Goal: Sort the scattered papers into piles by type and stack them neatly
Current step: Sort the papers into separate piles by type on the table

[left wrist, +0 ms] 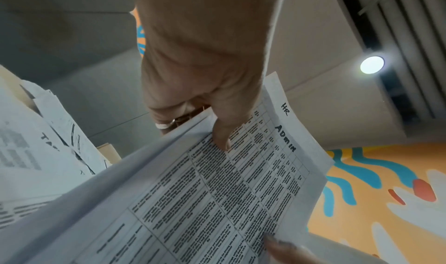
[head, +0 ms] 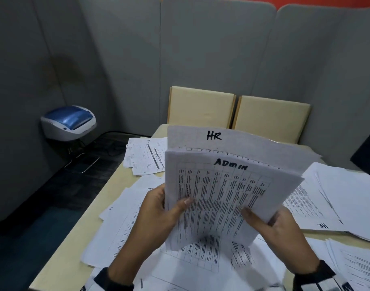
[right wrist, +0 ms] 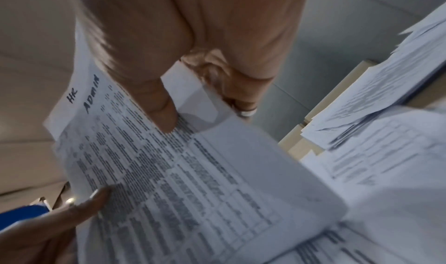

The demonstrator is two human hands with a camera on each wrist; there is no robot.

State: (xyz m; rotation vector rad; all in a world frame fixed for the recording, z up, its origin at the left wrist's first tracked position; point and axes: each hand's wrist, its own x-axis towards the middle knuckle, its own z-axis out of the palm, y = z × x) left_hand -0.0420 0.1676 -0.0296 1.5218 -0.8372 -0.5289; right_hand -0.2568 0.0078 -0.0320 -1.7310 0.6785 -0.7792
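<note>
A sheaf of printed sheets is held up over the table between both hands. Its front sheet [head: 221, 198] carries a table and the handwritten word ADMIN; a sheet marked HR [head: 213, 136] stands behind it. My left hand [head: 161, 211] grips the sheaf's left edge, thumb on the front. My right hand [head: 272, 225] grips the lower right corner, thumb on the print. The left wrist view has the left thumb [left wrist: 224, 134] on the ADMIN sheet [left wrist: 217, 201]. In the right wrist view the right thumb [right wrist: 159, 109] presses that sheet [right wrist: 169, 182].
Loose sheets [head: 121, 227] cover the beige table [head: 60, 259]. A pile marked HR [head: 337, 198] lies at the right, forms [head: 146, 158] at the far left. Two tan cushions [head: 238, 110] back the table. A blue-and-white device [head: 68, 122] sits on the floor left.
</note>
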